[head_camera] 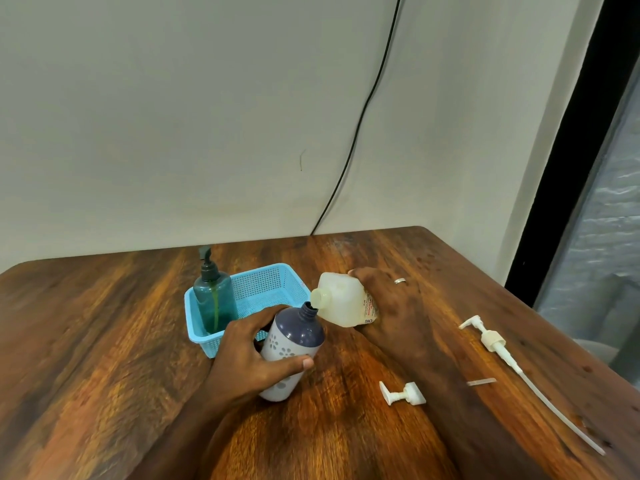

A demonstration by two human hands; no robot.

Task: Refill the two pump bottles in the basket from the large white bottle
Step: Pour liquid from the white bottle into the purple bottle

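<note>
Left hand gripping flowered bottle; right hand gripping white bottle, label perhaps "CHG".

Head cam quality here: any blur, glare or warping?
Head view: wide-angle bending at the edges, soft motion blur on the wooden table and forearms; mild sheen, no harsh glare; white plastic refill bottle and navy-and-white flowered bottle stay readable.

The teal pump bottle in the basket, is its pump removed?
No, the teal pump bottle stands in the blue basket with its dark pump in place on the neck.
</note>
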